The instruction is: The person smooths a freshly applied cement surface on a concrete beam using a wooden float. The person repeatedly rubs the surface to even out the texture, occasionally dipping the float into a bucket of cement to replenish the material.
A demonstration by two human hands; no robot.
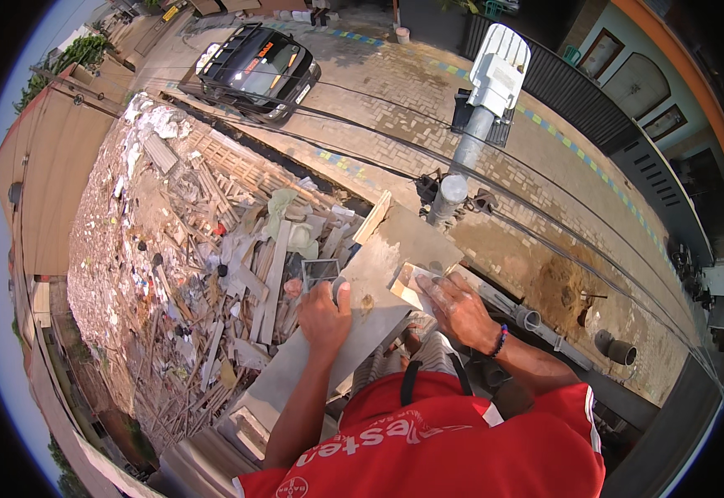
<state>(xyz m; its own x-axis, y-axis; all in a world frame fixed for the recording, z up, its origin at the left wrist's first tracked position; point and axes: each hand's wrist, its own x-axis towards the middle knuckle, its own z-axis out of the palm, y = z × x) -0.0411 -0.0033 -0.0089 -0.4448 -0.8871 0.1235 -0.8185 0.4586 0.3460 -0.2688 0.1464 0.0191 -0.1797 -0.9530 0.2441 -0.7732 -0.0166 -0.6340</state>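
Bucket [403,36] distant, contents unclear; right hand [459,310] gripping tool [408,285].

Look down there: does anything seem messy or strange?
Yes. Left of the grey ledge, beyond the left hand, loose planks and litter lie jumbled together. It looks messy because the planks cross every which way instead of being stacked.

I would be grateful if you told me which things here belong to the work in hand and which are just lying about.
Seemingly in use:
flat pale piece, held in the right hand
grey ledge, with the left hand at its edge

Seemingly just around:
scrap wood, strewn below at left
open-ended pipe, at right
black vehicle, parked beyond
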